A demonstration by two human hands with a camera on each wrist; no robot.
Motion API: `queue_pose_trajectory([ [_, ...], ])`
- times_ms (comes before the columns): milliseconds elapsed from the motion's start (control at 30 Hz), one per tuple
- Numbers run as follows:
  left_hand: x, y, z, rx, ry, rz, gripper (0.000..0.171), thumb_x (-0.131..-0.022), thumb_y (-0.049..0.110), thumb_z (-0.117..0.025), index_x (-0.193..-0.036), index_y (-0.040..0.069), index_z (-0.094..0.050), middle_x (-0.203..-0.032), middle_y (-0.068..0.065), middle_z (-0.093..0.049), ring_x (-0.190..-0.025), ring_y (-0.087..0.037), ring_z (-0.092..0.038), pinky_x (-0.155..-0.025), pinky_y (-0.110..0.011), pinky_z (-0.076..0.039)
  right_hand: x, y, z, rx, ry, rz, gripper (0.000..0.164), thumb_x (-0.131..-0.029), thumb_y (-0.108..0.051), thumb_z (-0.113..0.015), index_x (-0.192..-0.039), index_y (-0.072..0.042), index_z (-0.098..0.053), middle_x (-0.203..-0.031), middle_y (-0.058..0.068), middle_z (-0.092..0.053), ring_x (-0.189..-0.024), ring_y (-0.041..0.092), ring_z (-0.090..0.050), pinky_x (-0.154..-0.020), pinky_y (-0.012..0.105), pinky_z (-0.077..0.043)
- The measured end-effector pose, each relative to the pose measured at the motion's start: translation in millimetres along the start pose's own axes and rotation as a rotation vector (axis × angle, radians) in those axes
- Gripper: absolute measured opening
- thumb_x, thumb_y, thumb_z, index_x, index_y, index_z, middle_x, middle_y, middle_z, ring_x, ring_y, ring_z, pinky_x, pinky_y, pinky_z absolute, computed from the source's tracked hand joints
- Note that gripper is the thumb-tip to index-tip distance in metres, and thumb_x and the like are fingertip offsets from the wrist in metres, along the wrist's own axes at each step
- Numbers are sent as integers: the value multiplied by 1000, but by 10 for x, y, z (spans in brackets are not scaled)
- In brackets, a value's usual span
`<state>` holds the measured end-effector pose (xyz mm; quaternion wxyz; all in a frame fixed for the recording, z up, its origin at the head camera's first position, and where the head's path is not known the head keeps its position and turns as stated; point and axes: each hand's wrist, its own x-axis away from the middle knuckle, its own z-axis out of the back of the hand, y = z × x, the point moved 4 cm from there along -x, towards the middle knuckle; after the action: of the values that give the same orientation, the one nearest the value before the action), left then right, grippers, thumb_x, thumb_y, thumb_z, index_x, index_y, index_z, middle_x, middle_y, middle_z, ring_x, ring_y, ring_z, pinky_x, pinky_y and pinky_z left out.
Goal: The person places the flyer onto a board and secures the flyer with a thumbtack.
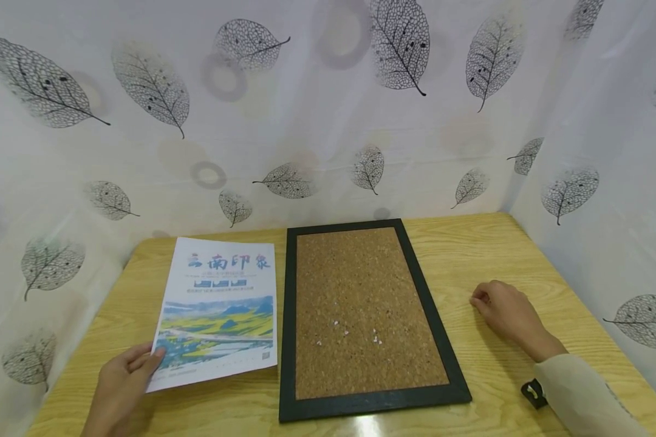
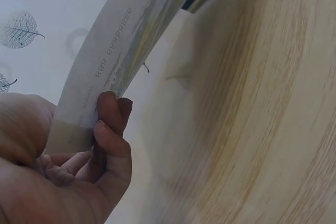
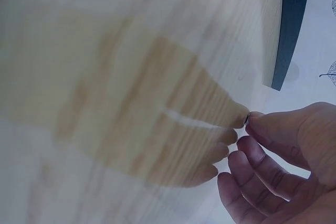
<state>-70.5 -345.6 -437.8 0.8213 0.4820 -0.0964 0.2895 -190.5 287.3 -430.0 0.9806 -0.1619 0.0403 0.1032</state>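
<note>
My left hand [image 1: 121, 381] grips the lower left corner of a printed sheet [image 1: 218, 312], with the thumb on its front. The sheet shows a landscape picture below large Chinese characters and tilts over the table's left side. In the left wrist view, the curled fingers [image 2: 113, 142] lie against the paper. On the table's right side rests my right hand [image 1: 511, 315], its fingers loosely curled. Its thumb tip meets the tabletop in the right wrist view, and I see nothing held. Between the hands lies a black-framed cork board [image 1: 361, 303].
Small white flecks [image 1: 375, 337] lie on the cork's lower half. The wood-grain table [image 1: 448, 255] is glossy and reflects the right hand. Leaf-printed white curtains [image 1: 317, 121] enclose its back and sides. A small black object [image 1: 534, 393] sits by the right cuff.
</note>
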Motion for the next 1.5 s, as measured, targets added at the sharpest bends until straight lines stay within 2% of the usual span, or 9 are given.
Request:
queue_pose_trajectory([
  [100, -10, 4, -3, 16, 12, 11, 91, -87, 62, -51, -143, -6, -31, -135, -28, -45, -87, -7, -59, -68, -26, -51, -9, 5, 0, 2, 3, 1, 7, -86, -11, -68, -84, -4, -69, -80, 7, -63, -71, 24, -60, -61, 43, -49],
  [233, -22, 29, -12, 15, 26, 8, 92, -85, 64, -52, -144, -4, -32, -138, -28, -42, -90, -9, -60, -69, -27, -52, -19, 13, -2, 7, 5, -1, 7, -86, -11, -68, -84, -4, -70, -80, 6, -63, -71, 24, -60, -61, 43, -49],
  [333, -16, 58, -16, 17, -2, 0, 95, -84, 66, -52, -146, -2, -30, -141, -28, -39, -99, -17, -59, -72, -27, -51, -22, 17, -4, 9, 4, -3, 8, -86, -11, -68, -84, -4, -69, -80, 7, -63, -71, 24, -60, -62, 43, -49],
  [633, 43, 178, -68, 31, -47, -7, 97, -82, 68, -52, -148, 3, -27, -145, -25, -35, -113, -23, -53, -78, -27, -48, -22, 11, 2, 4, 2, -1, 7, -86, -11, -68, -84, -4, -69, -80, 7, -64, -71, 24, -60, -61, 43, -49],
  [767, 60, 226, -110, 55, -42, -9, 95, -81, 67, -54, -148, 5, -28, -143, -23, -39, -96, -8, -58, -74, -24, -48, -16, 8, 6, 1, 3, -1, 7, -86, -11, -68, -84, -4, -69, -80, 7, -64, -71, 24, -61, -61, 43, -49],
  [867, 74, 260, -144, 96, -60, -24, 94, -82, 65, -56, -148, 4, -28, -142, -22, -40, -89, -2, -58, -72, -23, -49, -13, 7, 8, 0, 4, 0, 7, -86, -11, -68, -84, -4, -69, -80, 7, -64, -71, 24, -60, -61, 43, -49],
  [1067, 91, 344, -229, 155, -102, -69, 90, -83, 60, -58, -147, 3, -30, -139, -19, -44, -90, -2, -60, -75, -24, -51, -13, 9, 6, 1, 6, 5, 7, -86, -11, -68, -84, -4, -69, -81, 7, -64, -71, 24, -61, -62, 43, -49],
  [1300, 81, 412, -329, 189, -154, -114, 80, -88, 52, -59, -144, 1, -32, -121, -4, -58, -91, -6, -61, -75, -25, -51, -15, 18, 1, 0, 4, 4, 7, -87, -11, -68, -84, -4, -69, -81, 7, -64, -71, 24, -61, -62, 43, -49],
  [1500, 45, 486, -451, 212, -169, -147, 76, -88, 46, -62, -143, 2, -34, -124, -10, -57, -92, -8, -62, -77, -26, -51, -15, 13, 12, -4, 4, 4, 8, -87, -12, -67, -85, -4, -70, -81, 8, -64, -72, 25, -61, -62, 44, -49],
])
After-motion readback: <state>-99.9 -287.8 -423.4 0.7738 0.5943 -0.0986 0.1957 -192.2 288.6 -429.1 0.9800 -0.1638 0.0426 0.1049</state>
